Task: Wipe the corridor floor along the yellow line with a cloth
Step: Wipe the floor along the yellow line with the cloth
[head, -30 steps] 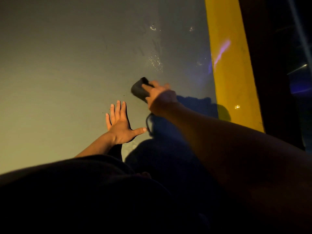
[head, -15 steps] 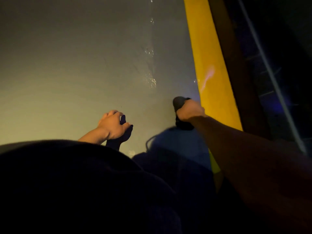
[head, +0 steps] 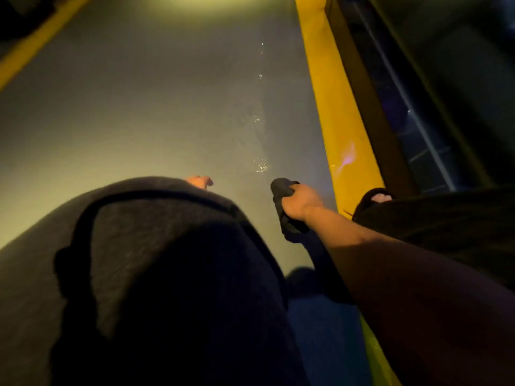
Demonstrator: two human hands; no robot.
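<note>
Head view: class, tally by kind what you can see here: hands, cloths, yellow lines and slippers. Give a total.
Hands: 2, the right hand and, mostly hidden by a knee, the left hand
Cloths: 1, the cloth
Yellow lines: 2, right line, left line
Slippers: 1, the slipper
Total: 6

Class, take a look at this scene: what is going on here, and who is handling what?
A person crouches low over a grey corridor floor, seen from their own head. The right hand holds a dark cloth in a closed grip, pressed on the floor beside the yellow line. Wet glints lie just ahead of the cloth. The left hand is mostly hidden behind a dark-clothed knee.
</note>
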